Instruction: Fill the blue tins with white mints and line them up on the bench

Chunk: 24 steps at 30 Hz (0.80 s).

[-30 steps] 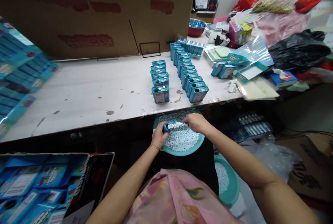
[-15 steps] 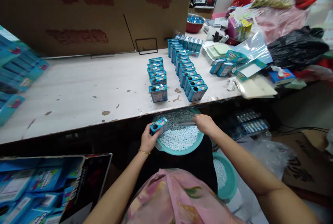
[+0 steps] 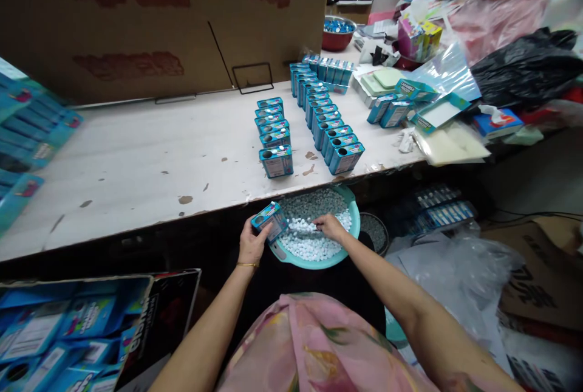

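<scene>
My left hand (image 3: 252,243) is wrapped round a small blue box (image 3: 270,220) with a dark round hole in its top, tilted over the left rim of a teal basin (image 3: 354,216). White pellets (image 3: 314,249) fill the basin. Over them, my right hand (image 3: 330,226) grips a metal scoop (image 3: 304,228), its bowl among the pellets and partly blurred. On the white table (image 3: 150,161) ahead stands a short row of blue boxes (image 3: 276,162), with a longer row (image 3: 346,158) to its right.
A large cardboard box (image 3: 159,21) stands at the table's back. An open carton (image 3: 150,295) of blue packs is at lower left. Bags, papers and flat trays (image 3: 441,113) crowd the right side. A red bowl (image 3: 337,41) sits behind, and a dark round container (image 3: 376,233) beside the basin.
My right hand has moved left and slightly down with the scoop, toward the box. My left hand has shifted slightly left and turned the box, showing more of its side.
</scene>
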Available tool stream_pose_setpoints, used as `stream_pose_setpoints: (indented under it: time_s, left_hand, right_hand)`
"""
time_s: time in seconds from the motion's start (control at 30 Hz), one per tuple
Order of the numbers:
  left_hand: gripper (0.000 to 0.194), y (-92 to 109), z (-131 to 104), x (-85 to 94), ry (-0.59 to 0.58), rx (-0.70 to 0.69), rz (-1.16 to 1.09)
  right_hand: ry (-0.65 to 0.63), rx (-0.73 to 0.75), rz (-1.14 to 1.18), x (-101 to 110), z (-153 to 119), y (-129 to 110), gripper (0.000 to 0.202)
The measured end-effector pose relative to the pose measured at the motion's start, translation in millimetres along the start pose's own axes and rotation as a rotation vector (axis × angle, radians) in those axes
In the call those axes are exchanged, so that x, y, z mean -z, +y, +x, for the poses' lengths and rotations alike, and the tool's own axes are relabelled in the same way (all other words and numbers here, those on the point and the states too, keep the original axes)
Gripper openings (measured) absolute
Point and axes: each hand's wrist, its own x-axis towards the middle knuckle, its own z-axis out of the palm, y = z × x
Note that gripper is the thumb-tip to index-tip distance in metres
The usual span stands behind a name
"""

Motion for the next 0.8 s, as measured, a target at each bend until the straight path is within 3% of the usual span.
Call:
stream_pose_setpoints:
  time_s: [0.17,0.37,0.5,0.6,0.8]
  left_hand:
    - [0.041,5,0,-7.4,-0.041,-0.127,0.173]
    - [0.034,11,-5,-34.0,-0.173,-0.254,0.362]
    - [0.034,12,-10,-46.6,-0.213,-0.295,0.424]
    - [0.036,10,-11,-50.6,-0.234,-0.301,0.445]
    - [0.032,8,-10,-45.9,-0.22,-0.319,0.41]
  right_hand:
    - [0.048,0.119,0.085,58,-24,4,0.027]
    - [0.071,0.191,-0.268,120,-55,-51,0.03]
    - [0.077,0.193,-0.604,126,-67,-92,0.028]
    - [0.103,0.262,-0.712,120,-69,-111,0.025]
    - [0.119,0.279,-0.731,123,-73,-114,0.024]
